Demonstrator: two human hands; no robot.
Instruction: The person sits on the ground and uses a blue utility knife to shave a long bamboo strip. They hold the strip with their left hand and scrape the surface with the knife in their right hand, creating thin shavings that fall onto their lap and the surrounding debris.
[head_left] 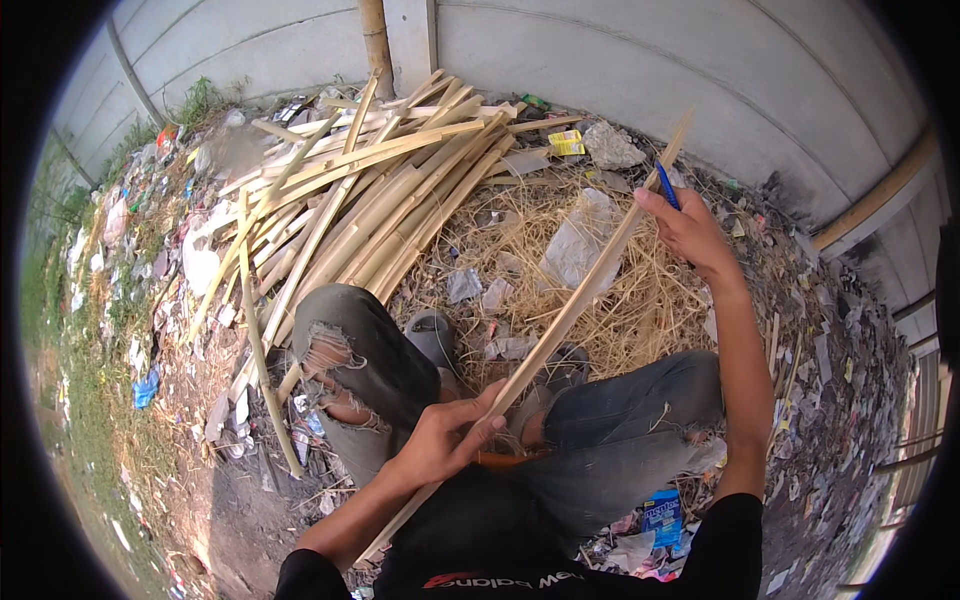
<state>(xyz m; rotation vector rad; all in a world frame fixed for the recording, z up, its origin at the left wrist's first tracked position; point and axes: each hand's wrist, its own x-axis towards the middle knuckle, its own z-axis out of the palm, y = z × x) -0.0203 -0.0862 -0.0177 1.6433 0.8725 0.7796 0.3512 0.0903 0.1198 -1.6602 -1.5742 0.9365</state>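
Note:
A long split bamboo strip (pixel 566 326) runs slantwise from beside my body at the lower left to the upper right, its far tip near the wall. My left hand (pixel 448 432) is closed round its lower part, above my lap. Farther up, my right hand (pixel 690 228) grips a slim blue tool (pixel 668 186), pressed alongside the strip close to its far end. The tool's blade or working edge cannot be made out. Thumb and fingers of that hand also touch the strip.
A big pile of split bamboo strips (pixel 390 200) lies ahead to the left. Straw-like shavings (pixel 640 310) cover the ground before my bent legs. A grey concrete wall (pixel 640 70) closes the far side, with a rock (pixel 612 146) at its foot. Litter is scattered all round.

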